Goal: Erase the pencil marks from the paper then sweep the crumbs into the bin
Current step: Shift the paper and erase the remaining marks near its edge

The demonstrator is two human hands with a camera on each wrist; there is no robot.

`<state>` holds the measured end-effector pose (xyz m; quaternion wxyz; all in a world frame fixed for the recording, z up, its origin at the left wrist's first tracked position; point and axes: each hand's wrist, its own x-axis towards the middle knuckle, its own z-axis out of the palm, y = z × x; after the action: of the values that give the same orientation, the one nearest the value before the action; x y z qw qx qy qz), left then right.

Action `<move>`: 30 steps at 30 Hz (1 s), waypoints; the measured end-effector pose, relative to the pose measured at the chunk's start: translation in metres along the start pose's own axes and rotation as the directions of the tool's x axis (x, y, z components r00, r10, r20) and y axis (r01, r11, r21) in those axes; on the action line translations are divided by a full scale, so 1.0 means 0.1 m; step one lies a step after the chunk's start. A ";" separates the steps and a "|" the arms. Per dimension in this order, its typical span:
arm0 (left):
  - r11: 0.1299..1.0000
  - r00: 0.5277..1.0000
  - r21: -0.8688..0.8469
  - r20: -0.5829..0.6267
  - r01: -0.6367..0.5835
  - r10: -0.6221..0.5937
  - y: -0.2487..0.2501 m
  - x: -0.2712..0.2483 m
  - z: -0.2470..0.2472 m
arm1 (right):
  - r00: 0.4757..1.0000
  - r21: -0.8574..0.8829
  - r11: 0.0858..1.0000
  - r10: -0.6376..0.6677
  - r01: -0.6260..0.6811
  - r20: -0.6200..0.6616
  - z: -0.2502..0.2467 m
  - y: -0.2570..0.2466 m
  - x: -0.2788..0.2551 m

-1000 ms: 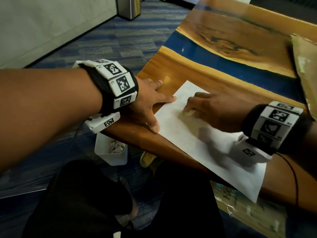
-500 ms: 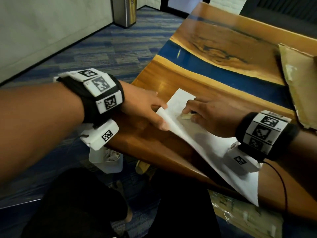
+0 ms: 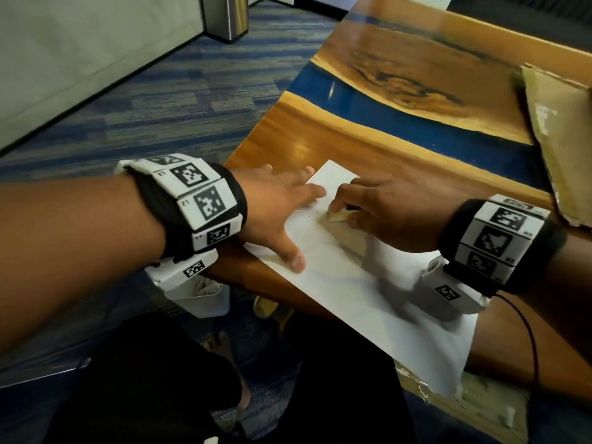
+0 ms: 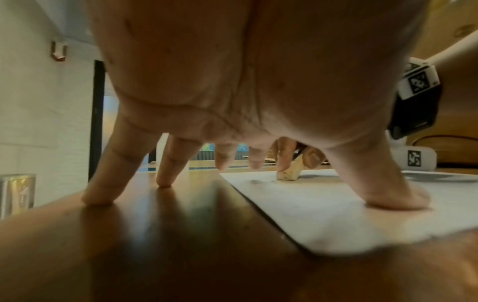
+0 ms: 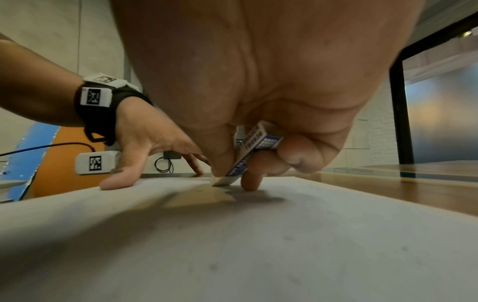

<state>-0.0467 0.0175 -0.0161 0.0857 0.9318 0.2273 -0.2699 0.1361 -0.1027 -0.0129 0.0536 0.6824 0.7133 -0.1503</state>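
Observation:
A white sheet of paper (image 3: 346, 283) lies flat on the wooden table (image 3: 320, 136), its near end hanging over the front edge. My right hand (image 3: 378, 213) pinches a cream eraser (image 3: 337, 215) in a blue sleeve and presses its tip onto the paper (image 5: 232, 235) near the far left corner; the eraser (image 5: 248, 155) is tilted. My left hand (image 3: 282, 206) is spread with straight fingers. Its thumb (image 4: 393, 196) presses the paper (image 4: 336, 214) and its outer fingers (image 4: 103, 183) rest on bare wood. A small dark speck (image 4: 256, 181) lies beside the eraser (image 4: 288, 173).
A white bin (image 3: 205, 299) with crumpled bits stands on the floor below the table's left front edge. A cardboard piece (image 3: 563, 139) lies at the table's right. A metal can (image 3: 227, 14) stands far off on the carpet. My legs are under the table edge.
Half a second ago my left hand had the paper's left edge lifted and curled; now the sheet lies flat under its spread fingers. The right hand still holds the eraser at the same corner.

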 end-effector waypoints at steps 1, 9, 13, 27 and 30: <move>0.999 1.000 0.034 0.022 0.002 -0.002 0.00 0.00 -0.02 | 1.000 -0.003 1.000 -0.025 0.025 0.004 0.00 0.00 0.00; 0.991 0.998 0.136 0.062 0.010 -0.019 -0.01 0.04 -0.01 | 0.938 0.005 0.941 -0.338 0.339 0.081 0.13 -0.21 -0.17; 0.987 0.998 0.159 0.062 0.008 -0.018 -0.01 0.05 -0.03 | 0.994 -0.071 0.992 -0.105 0.105 -0.002 -0.02 0.01 -0.05; 0.982 0.999 0.185 0.023 -0.038 0.035 0.01 -0.01 0.01 | 0.995 -0.082 0.992 -0.100 0.100 0.011 0.01 -0.06 -0.05; 0.985 0.998 0.163 -0.002 -0.054 0.055 -0.05 0.00 -0.06 | 0.997 -0.034 0.997 -0.077 0.076 -0.027 -0.02 -0.04 -0.06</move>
<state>-0.0466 0.0239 -0.0108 0.0158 0.9424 0.1791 -0.2820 0.1327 -0.1079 -0.0091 0.0489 0.6556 0.7421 -0.1308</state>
